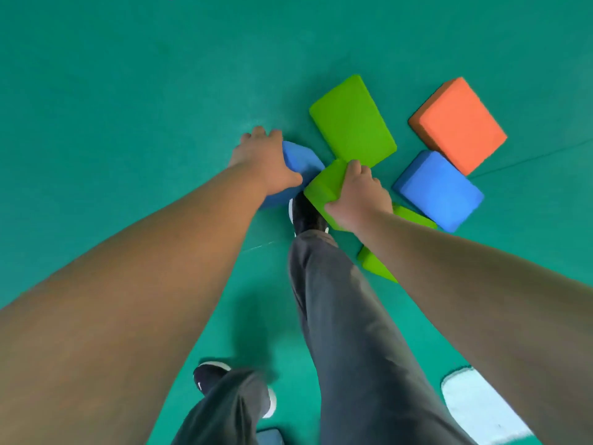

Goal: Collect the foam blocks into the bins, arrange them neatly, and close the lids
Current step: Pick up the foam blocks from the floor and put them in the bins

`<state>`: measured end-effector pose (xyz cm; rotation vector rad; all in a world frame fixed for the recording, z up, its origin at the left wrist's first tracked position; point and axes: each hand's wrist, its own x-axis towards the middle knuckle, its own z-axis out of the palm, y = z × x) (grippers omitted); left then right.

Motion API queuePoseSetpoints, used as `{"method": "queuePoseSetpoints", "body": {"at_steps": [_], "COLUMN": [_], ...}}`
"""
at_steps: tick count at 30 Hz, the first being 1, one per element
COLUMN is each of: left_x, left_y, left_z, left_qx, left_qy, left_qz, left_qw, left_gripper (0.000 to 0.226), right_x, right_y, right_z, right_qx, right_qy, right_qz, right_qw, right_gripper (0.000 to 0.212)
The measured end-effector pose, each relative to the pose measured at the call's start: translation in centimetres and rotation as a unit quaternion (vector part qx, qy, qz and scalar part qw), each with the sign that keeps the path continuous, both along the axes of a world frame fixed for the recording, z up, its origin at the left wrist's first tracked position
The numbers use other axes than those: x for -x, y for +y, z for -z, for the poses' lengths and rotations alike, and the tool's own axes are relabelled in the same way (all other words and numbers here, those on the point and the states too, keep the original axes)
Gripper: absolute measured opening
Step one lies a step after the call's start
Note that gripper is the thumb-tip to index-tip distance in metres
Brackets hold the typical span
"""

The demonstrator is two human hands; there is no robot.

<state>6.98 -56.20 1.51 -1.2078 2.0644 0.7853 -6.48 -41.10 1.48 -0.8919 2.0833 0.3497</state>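
- Left grip: fingers curled over the far edge of a blue block, thumb on its near side, so it is clenched on that block. Cannot tell whether the block is off the floor.
- Right grip: fingers over the top edge of a green block, thumb at its lower edge, grasping it. This block overlaps the forward shoe, so it is judged lifted and tilted.
- The two held blocks meet at one corner, between the grips.
- Loose blocks all lie on the right grip's side:
  - large green block just beyond its fingers, long axis running away from the person
  - second blue block to the right
  - orange block beyond that
  - low green block partly hidden under the right forearm
- No bin in view, so the carry direction cannot be told.
- Judgement: both grips are full. Once one is freed, the right arm is nearer every remaining block.
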Motion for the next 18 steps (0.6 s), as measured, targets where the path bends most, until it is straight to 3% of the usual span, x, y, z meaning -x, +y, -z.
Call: {"method": "queuePoseSetpoints", "body": {"at_steps": [5, 9, 11, 18], "left_x": [-12.7, -28.2, -37.2, -64.7], "left_y": [0.9, 5.2, 9.4, 33.4], "left_z": [-0.9, -2.2, -2.3, -4.5], "left_qx": [0.006, 0.0, -0.004, 0.003], "left_qy": [-0.007, -0.003, -0.009, 0.005], "left_qz": [-0.149, -0.276, -0.387, -0.695], "left_qw": [0.989, 0.961, 0.922, 0.719], "left_gripper": [0.076, 0.063, 0.059, 0.06], "right_x": [-9.8, -22.1, -29.1, -57.2], "right_y": [-4.2, -4.6, -3.5, 5.4], "right_z": [-0.6, -1.3, -1.3, -3.0], "right_qx": [-0.002, -0.014, -0.011, 0.031], "right_qy": [-0.011, -0.017, -0.021, -0.057], "right_qz": [-0.128, -0.275, -0.335, -0.483], "right_qw": [0.992, 0.961, 0.942, 0.873], "right_gripper": [0.08, 0.08, 0.084, 0.088]}}
